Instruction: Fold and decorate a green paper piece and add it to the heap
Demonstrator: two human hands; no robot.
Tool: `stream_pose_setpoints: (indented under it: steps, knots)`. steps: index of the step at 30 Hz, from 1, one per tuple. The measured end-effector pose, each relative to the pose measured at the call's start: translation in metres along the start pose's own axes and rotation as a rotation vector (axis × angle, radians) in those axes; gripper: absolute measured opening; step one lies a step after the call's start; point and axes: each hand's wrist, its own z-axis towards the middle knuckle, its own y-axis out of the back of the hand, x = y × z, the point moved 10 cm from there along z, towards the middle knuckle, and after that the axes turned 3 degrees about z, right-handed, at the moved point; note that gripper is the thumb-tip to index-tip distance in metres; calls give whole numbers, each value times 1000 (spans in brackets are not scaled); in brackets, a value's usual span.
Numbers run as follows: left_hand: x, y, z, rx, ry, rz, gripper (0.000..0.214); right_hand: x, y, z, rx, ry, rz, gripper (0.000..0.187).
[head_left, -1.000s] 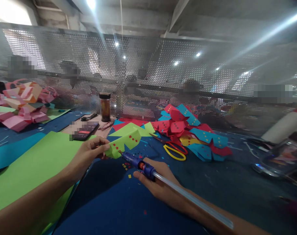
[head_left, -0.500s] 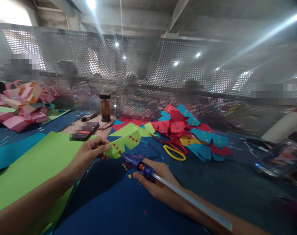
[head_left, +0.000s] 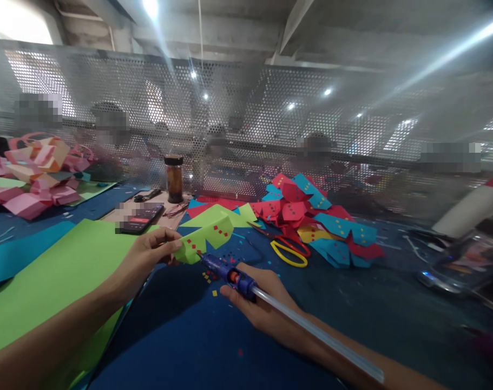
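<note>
Between the fingers and thumb of my left hand (head_left: 159, 249) is a folded green paper piece (head_left: 214, 230), dotted with small red squares. My right hand (head_left: 262, 295) is wrapped round a blue glue gun (head_left: 224, 269), with a long clear glue stick (head_left: 319, 333) running out of its back end. The gun's nozzle touches or nearly touches the lower edge of the green piece; I cannot tell which. Tiny red and yellow paper squares (head_left: 208, 278) lie scattered on the blue table under the gun.
Scissors with red and yellow handles (head_left: 289, 254) lie beside a heap of red and blue folded paper (head_left: 298, 203). Green sheets (head_left: 59, 281) cover the left side. Behind them are a phone (head_left: 143, 218) and a dark-lidded jar (head_left: 174, 181). A perforated metal screen (head_left: 238, 86) stands at the back.
Both hands, the green paper piece and the glue gun keep nearly the same positions. The view shifts only very slightly.
</note>
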Motion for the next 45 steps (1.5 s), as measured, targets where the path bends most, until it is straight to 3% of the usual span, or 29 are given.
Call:
stream_pose_setpoints:
  steps: [25, 30, 34, 40, 45]
  knots:
    - [5, 1, 2, 26, 3, -20, 23, 1, 5, 0, -35, -7, -3, 28]
    - [6, 4, 4, 14, -17, -11, 22, 4, 6, -1, -44, 44, 11, 28]
    - [10, 8, 6, -2, -13, 10, 22, 10, 11, -3, -87, 108, -7, 25]
    - [9, 13, 8, -36, -35, -14, 26, 11, 25, -6, -213, 202, -203, 19]
    - [8, 16, 11, -47, -56, -26, 30, -10, 57, -20, -382, 160, -380, 25]
